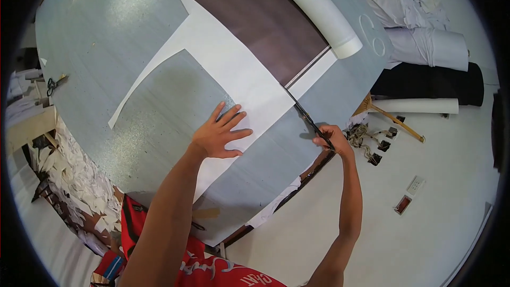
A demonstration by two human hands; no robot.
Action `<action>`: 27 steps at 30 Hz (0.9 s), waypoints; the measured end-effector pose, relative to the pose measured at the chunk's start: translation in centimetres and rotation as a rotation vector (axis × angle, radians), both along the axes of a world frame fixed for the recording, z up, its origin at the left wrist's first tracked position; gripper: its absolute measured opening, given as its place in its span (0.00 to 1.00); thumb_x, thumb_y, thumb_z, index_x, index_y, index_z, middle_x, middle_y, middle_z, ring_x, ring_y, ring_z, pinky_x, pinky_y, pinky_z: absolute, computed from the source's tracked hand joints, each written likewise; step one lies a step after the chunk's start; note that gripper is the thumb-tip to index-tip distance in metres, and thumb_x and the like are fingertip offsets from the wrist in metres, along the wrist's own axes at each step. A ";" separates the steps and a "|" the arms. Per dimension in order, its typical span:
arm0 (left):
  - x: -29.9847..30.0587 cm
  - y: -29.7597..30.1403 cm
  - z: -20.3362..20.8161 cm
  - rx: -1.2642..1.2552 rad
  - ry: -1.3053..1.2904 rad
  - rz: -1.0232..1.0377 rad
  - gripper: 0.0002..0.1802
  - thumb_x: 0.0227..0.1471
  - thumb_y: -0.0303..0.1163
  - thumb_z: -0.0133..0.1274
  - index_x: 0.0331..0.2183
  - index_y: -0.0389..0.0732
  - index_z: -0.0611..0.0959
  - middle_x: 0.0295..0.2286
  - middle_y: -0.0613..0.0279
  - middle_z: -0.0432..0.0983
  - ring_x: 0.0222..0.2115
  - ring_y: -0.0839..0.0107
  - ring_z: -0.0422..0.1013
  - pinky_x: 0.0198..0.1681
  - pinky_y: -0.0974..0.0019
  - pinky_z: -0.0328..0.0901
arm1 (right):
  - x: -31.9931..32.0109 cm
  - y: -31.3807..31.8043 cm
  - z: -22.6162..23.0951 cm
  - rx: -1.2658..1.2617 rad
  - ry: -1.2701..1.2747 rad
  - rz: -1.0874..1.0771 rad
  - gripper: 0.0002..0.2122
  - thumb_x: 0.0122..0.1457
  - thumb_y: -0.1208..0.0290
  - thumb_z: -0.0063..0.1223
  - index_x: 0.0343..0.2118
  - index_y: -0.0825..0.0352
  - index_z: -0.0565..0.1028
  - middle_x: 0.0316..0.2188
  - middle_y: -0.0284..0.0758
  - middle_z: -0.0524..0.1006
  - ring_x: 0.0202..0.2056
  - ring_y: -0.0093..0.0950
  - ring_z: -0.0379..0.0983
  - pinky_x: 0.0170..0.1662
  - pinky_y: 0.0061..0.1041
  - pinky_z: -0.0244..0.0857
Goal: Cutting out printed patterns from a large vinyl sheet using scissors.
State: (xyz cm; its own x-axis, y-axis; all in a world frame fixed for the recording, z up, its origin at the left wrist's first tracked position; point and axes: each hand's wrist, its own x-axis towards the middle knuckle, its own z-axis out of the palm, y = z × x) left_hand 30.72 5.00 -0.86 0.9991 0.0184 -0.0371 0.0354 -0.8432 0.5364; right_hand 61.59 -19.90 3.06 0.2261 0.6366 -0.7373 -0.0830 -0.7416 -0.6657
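My left hand (220, 134) lies flat with fingers spread on a white sheet (234, 69) and the grey tabletop beside it. Gripped in my right hand (332, 141) at the table's right side is a pair of long dark scissors (304, 112). Their blades reach up and left to the sheet's right edge, beside the dark brown printed area (255, 16). Whether the blades are apart is hard to see. Above, the sheet runs to a white roll (319, 13) lying across the table. My fingers hide most of the scissor handles.
The grey table (154, 106) has curved edges in this view. A second pair of scissors (54, 83) lies at its far left. Paper scraps (85, 175) heap below the left edge. Fabric rolls (430, 82), a wooden hanger-like piece (396, 117) and tangled cords with dark clips (372, 141) are at the right.
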 end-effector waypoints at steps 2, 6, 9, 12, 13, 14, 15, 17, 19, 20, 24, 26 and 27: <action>-0.1 0.1 0.1 0.002 -0.007 0.000 0.32 0.41 0.58 0.57 0.49 0.62 0.75 0.57 0.58 0.58 0.63 0.57 0.45 0.65 0.42 0.35 | -0.3 0.6 0.3 -0.007 0.010 -0.015 0.15 0.46 0.66 0.69 0.18 0.63 0.69 0.12 0.23 0.65 0.14 0.13 0.59 0.16 0.16 0.51; -0.3 0.3 0.1 0.006 0.003 -0.008 0.32 0.42 0.58 0.57 0.50 0.62 0.74 0.57 0.58 0.58 0.63 0.57 0.45 0.65 0.42 0.36 | -1.0 2.3 0.5 0.001 -0.019 -0.022 0.15 0.46 0.66 0.69 0.17 0.62 0.69 0.12 0.23 0.65 0.13 0.13 0.58 0.16 0.16 0.50; -0.5 0.2 -0.4 0.034 -0.035 -0.005 0.32 0.42 0.62 0.55 0.50 0.62 0.75 0.57 0.56 0.58 0.63 0.56 0.45 0.64 0.41 0.36 | -1.1 3.6 0.5 0.026 -0.047 -0.004 0.15 0.46 0.65 0.69 0.17 0.62 0.69 0.12 0.23 0.65 0.13 0.13 0.58 0.16 0.16 0.50; -0.6 0.3 -0.3 0.046 0.009 -0.012 0.33 0.42 0.62 0.54 0.50 0.62 0.74 0.58 0.57 0.57 0.63 0.57 0.45 0.64 0.41 0.35 | -1.4 5.1 0.2 0.041 -0.078 0.015 0.15 0.46 0.64 0.69 0.17 0.62 0.69 0.11 0.23 0.65 0.13 0.13 0.58 0.16 0.16 0.50; -0.6 0.3 -0.2 0.050 0.010 -0.012 0.33 0.42 0.62 0.54 0.50 0.62 0.74 0.58 0.57 0.57 0.63 0.57 0.45 0.64 0.41 0.35 | -1.5 5.5 0.2 0.047 -0.085 0.015 0.15 0.47 0.64 0.68 0.17 0.62 0.69 0.11 0.23 0.64 0.13 0.14 0.57 0.16 0.16 0.49; -0.5 0.3 -0.2 0.051 0.004 -0.016 0.33 0.42 0.62 0.54 0.50 0.62 0.74 0.58 0.57 0.57 0.63 0.57 0.45 0.64 0.41 0.35 | -1.5 5.9 0.3 0.052 -0.084 0.014 0.15 0.47 0.64 0.68 0.17 0.62 0.69 0.11 0.23 0.64 0.13 0.14 0.57 0.16 0.16 0.49; -0.3 0.3 -0.1 0.052 -0.001 -0.019 0.33 0.42 0.61 0.54 0.50 0.62 0.74 0.58 0.57 0.57 0.63 0.57 0.44 0.64 0.41 0.35 | -1.5 6.2 0.4 0.069 -0.098 0.013 0.16 0.47 0.63 0.68 0.16 0.62 0.69 0.11 0.23 0.64 0.13 0.14 0.57 0.16 0.16 0.49; 0.0 0.2 0.1 0.035 0.006 -0.026 0.32 0.44 0.61 0.53 0.51 0.61 0.73 0.58 0.57 0.56 0.63 0.57 0.43 0.65 0.42 0.35 | -1.4 6.9 0.3 0.076 -0.116 0.015 0.17 0.46 0.62 0.68 0.16 0.62 0.69 0.11 0.23 0.64 0.13 0.14 0.57 0.16 0.16 0.49; -0.2 0.3 0.2 0.023 0.016 -0.034 0.32 0.45 0.60 0.52 0.51 0.60 0.73 0.58 0.58 0.56 0.64 0.58 0.42 0.65 0.42 0.35 | -1.2 7.8 0.0 0.075 -0.155 0.067 0.18 0.46 0.57 0.68 0.18 0.63 0.70 0.11 0.23 0.65 0.12 0.14 0.59 0.16 0.16 0.51; -0.4 0.4 0.2 0.023 0.015 -0.032 0.32 0.45 0.60 0.52 0.51 0.60 0.73 0.58 0.58 0.56 0.64 0.58 0.42 0.65 0.43 0.34 | -1.2 8.4 -0.1 0.076 -0.153 0.068 0.18 0.46 0.57 0.68 0.18 0.63 0.70 0.11 0.23 0.65 0.12 0.14 0.59 0.16 0.16 0.51; -0.5 0.6 0.2 0.004 0.015 -0.034 0.31 0.46 0.59 0.52 0.51 0.60 0.72 0.58 0.58 0.56 0.64 0.59 0.42 0.65 0.43 0.34 | -1.2 10.5 0.0 0.067 -0.169 0.092 0.18 0.47 0.58 0.68 0.17 0.63 0.69 0.10 0.24 0.64 0.12 0.14 0.58 0.15 0.17 0.51; -0.4 0.4 -0.1 0.003 -0.023 -0.021 0.32 0.44 0.59 0.54 0.50 0.60 0.74 0.57 0.57 0.57 0.63 0.58 0.44 0.64 0.42 0.36 | -1.2 11.4 0.1 0.055 -0.175 0.090 0.19 0.47 0.58 0.68 0.16 0.63 0.69 0.10 0.24 0.64 0.12 0.14 0.58 0.15 0.17 0.50; -0.3 0.3 -0.2 0.003 -0.060 -0.014 0.32 0.42 0.59 0.56 0.49 0.61 0.75 0.57 0.56 0.58 0.63 0.57 0.46 0.64 0.41 0.37 | -1.0 11.9 0.1 0.060 -0.187 0.085 0.19 0.46 0.58 0.68 0.15 0.63 0.68 0.10 0.24 0.63 0.11 0.14 0.58 0.15 0.17 0.50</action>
State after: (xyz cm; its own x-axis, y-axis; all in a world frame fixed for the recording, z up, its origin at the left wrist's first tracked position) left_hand 30.41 5.27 -1.09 0.9997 0.0047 0.0230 -0.0083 -0.8451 0.5345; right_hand 60.56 -8.05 3.20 0.2994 0.7006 -0.6477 0.1072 -0.6992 -0.7068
